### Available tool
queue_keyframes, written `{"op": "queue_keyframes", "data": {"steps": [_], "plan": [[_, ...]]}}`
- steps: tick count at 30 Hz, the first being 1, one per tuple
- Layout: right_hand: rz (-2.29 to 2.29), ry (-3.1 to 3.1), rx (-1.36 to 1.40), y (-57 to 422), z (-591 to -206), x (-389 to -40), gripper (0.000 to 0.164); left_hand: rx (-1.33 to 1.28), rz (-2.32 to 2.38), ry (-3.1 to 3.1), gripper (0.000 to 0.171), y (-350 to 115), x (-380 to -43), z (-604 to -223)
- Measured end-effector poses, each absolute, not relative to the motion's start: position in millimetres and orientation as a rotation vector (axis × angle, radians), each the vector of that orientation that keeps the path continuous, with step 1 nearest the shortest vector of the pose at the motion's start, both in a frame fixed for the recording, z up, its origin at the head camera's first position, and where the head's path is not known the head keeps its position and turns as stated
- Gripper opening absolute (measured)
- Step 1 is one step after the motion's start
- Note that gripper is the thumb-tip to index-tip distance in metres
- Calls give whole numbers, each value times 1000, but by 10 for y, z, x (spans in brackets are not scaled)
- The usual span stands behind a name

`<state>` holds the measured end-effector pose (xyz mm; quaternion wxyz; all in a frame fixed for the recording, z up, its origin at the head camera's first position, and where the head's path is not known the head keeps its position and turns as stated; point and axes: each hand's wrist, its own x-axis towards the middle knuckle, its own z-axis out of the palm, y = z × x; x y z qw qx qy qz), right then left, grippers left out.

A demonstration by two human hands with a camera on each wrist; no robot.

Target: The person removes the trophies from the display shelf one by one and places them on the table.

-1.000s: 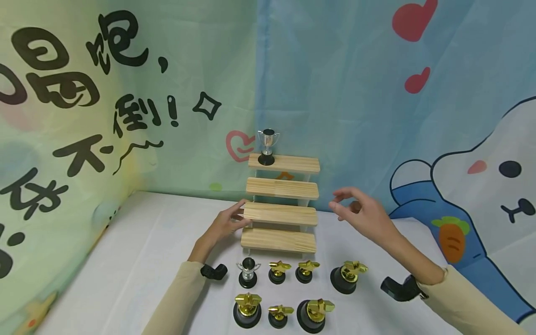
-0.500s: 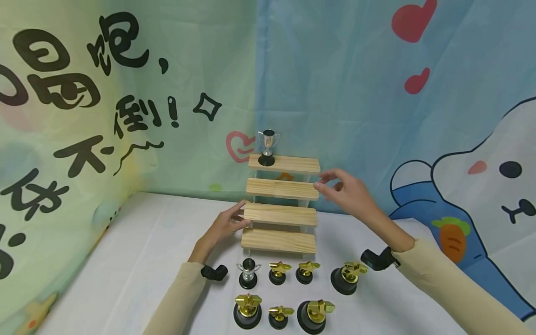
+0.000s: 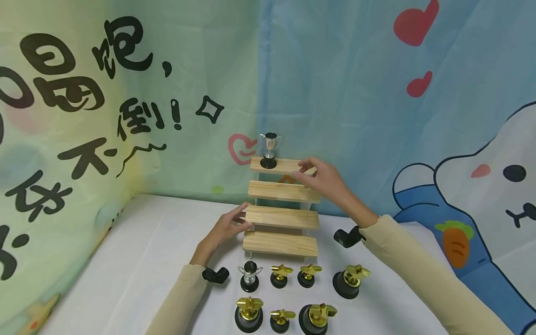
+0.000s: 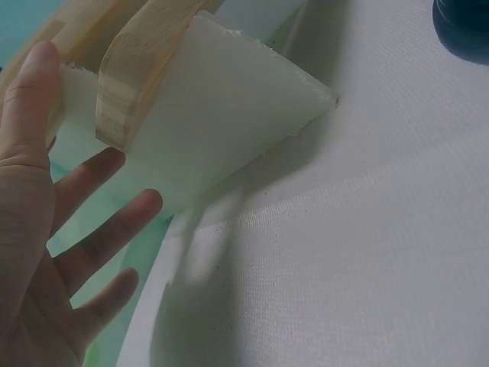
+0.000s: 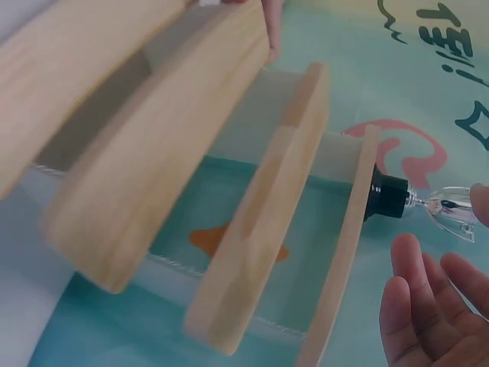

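Observation:
A four-step wooden display rack [image 3: 281, 217] with pale translucent side panels stands on the white tabletop. On the left of its top step a small silver trophy cup [image 3: 269, 149] stands upright on a black base. My left hand [image 3: 228, 225] is at the rack's left side; in the left wrist view its fingers [image 4: 114, 229] are spread beside the side panel and a wooden step end [image 4: 126, 92]. In front of the top step hovers my right hand [image 3: 324, 179], loosely bent and holding nothing. The right wrist view has its fingers [image 5: 409, 267] near the cup, apparently apart from it.
In front of the rack stand a second silver cup [image 3: 250, 278] and several gold-topped trophies on black bases, among them a larger one [image 3: 348, 282] at right and another [image 3: 314, 320] in the front row. A printed cloth backdrop [image 3: 356, 116] rises behind the rack.
My right hand has moved left from beside the rack to in front of its top step. The left hand has stayed at the rack's left side.

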<state>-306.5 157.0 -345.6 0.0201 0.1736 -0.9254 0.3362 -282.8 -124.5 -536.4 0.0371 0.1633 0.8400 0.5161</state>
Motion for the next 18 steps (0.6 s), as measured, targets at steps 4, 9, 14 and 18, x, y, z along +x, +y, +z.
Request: {"op": "queue_keyframes", "data": {"steps": [4, 9, 14, 18], "plan": [[1059, -2854, 560, 1476, -3426, -3182, 57, 499, 1567, 2599, 72, -1247, -2827, -5380], [1058, -2845, 554, 1386, -3404, -3333, 53, 509, 1556, 2605, 72, -1250, -2819, -5360], [1164, -2876, 501, 1331, -3413, -3463, 53, 500, 1536, 2614, 72, -1249, -2817, -5351], [1215, -2908, 471, 1274, -3434, -3531, 56, 513, 1544, 2613, 72, -1242, -2819, -5357]]}}
